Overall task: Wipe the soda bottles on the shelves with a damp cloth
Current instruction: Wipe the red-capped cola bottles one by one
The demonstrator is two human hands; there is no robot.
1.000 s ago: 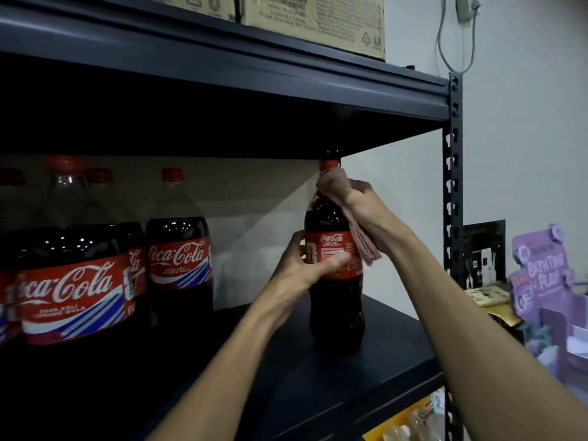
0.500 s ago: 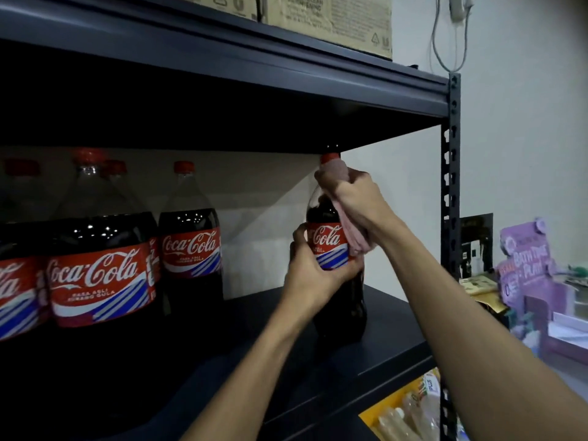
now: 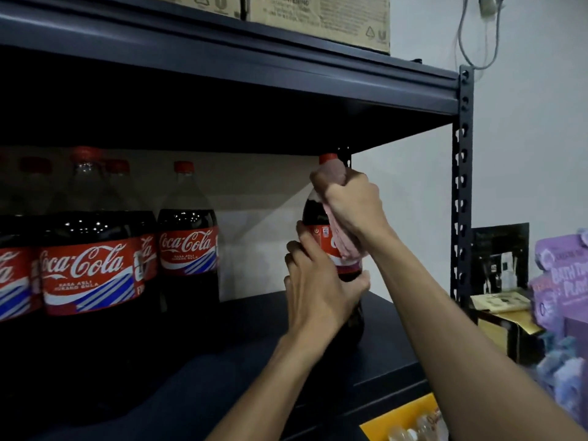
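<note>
A large cola bottle [image 3: 319, 214] with a red cap and red label stands upright on the dark shelf [image 3: 391, 351], near its right end. My left hand [image 3: 318, 288] grips its body just below the label. My right hand [image 3: 353, 202] presses a pink cloth [image 3: 345, 246] against the bottle's neck and shoulder; the cloth hangs down over the label. Several more cola bottles [image 3: 189, 237] stand in a group at the left of the same shelf.
The upper shelf board [image 3: 286, 78] sits close above the bottle caps, with cardboard boxes [image 3: 318, 17] on top. A perforated steel post [image 3: 461, 186] marks the shelf's right end. Purple packages [image 3: 563, 275] and a box lie to the right. A yellow tray [image 3: 404, 421] sits below.
The bottle has turned in my hands, its label now showing a different side. My left hand slid lower on the body; my right hand with the cloth stays at the neck.
</note>
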